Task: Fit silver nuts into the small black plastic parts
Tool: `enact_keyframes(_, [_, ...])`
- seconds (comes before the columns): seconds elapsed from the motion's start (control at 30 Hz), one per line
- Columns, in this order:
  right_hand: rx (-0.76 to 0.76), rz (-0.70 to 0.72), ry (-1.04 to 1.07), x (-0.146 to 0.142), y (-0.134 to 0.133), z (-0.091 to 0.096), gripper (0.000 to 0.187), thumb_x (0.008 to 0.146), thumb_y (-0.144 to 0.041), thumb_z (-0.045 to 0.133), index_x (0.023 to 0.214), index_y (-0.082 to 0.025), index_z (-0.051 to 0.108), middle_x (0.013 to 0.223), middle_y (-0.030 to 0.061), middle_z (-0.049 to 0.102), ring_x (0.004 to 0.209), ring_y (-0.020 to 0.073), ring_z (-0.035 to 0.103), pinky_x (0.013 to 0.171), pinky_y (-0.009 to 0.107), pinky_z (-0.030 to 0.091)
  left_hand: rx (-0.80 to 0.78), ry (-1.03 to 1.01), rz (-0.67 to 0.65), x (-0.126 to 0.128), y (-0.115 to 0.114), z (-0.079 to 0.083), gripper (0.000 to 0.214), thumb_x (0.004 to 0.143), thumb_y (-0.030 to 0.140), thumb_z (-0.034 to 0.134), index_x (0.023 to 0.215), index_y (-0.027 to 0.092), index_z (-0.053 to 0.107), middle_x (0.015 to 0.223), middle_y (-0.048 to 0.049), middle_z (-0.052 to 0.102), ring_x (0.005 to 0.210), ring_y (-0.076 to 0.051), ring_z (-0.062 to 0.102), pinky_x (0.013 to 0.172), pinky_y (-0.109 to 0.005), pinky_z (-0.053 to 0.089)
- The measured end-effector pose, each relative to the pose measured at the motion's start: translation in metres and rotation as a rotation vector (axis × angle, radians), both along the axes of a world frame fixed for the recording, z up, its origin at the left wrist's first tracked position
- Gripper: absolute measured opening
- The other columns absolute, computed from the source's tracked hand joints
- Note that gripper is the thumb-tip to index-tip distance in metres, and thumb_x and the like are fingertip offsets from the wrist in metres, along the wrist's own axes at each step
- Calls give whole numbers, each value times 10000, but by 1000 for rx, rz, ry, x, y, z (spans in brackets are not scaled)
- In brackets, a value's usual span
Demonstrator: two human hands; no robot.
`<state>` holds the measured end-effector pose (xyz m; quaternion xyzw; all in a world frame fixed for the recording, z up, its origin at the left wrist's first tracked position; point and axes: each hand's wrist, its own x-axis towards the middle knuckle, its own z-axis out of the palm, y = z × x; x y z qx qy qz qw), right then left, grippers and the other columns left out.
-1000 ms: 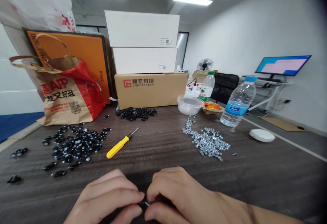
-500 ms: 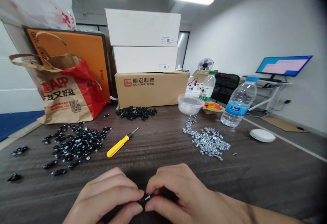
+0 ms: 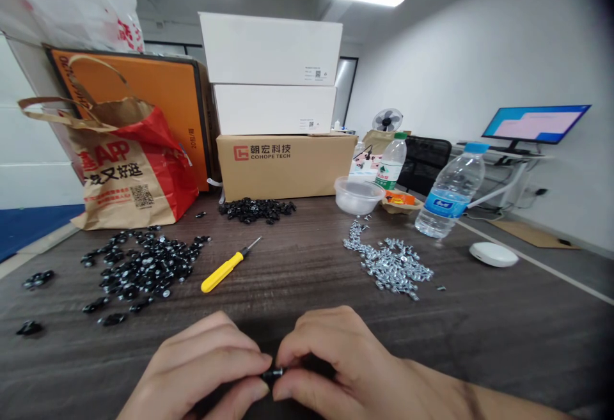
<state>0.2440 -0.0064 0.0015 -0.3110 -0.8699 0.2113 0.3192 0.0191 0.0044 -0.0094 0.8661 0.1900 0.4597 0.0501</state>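
At the near edge of the dark table, my left hand [image 3: 206, 369] is closed in a pinch on a small black plastic piece [image 3: 267, 376]. My right hand [image 3: 336, 362] pinches a silver screw [image 3: 278, 373], whose shank meets the black piece between the fingertips of both hands. Fingers partly hide both parts. Beyond my hands lies a yellow-handled screwdriver [image 3: 223, 272], its tip pointing away to the right. A pile of loose silver screws [image 3: 396, 266] is spread at right. To the left is a pile of black pieces with silver screw heads [image 3: 144, 263].
More black pieces [image 3: 256, 210] are heaped before a cardboard box [image 3: 288, 167]. A clear plastic tub [image 3: 359, 196], two water bottles, one with a blue cap [image 3: 446, 196], and a white round device [image 3: 493, 254] stand at right. A paper bag [image 3: 119, 183] stands at back left.
The screw between my fingertips has tilted from slanting upward to nearly level. Both hands keep almost the same place, and the view has shifted slightly.
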Motion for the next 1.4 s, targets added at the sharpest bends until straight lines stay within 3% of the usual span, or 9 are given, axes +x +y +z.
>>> enact_keyframes(0.6, [19,49,-57,0,0,2,186,1003,-305,602,925,-161,690,788,15,692,733,119,625,749,205,479,-10,-7,14,-1,-1,-2,97,1035,234,548,1061,211,639,804,-15,775,705,-156,729,584,-222,583])
enact_keyframes(0.8, [-24,6,-94,0,-3,7,139,1002,-284,597,1011,-167,671,866,23,707,792,124,647,762,198,501,-26,-19,4,-1,0,-2,95,1027,227,559,1056,215,650,810,-11,780,703,-153,731,589,-219,586])
enact_keyframes(1.07, [82,106,-200,0,0,7,354,1077,-333,420,863,-165,647,796,29,672,739,135,597,777,228,490,-34,-38,-25,0,0,-4,84,1008,199,586,1052,200,657,838,-29,786,724,-168,741,612,-234,600])
enact_keyframes(1.27, [8,-47,-154,1,-8,10,222,945,-425,676,981,-208,648,897,9,706,826,134,659,714,187,502,-54,-18,-31,-1,0,-3,79,1008,217,597,1053,200,660,831,-24,783,712,-159,730,620,-234,595])
enact_keyframes(1.4, [14,-31,-176,2,-6,2,147,960,-343,667,996,-202,645,915,21,713,858,140,670,771,207,515,-41,-20,-49,-2,2,-3,92,1014,203,580,1052,194,664,811,-20,778,681,-150,724,615,-227,592])
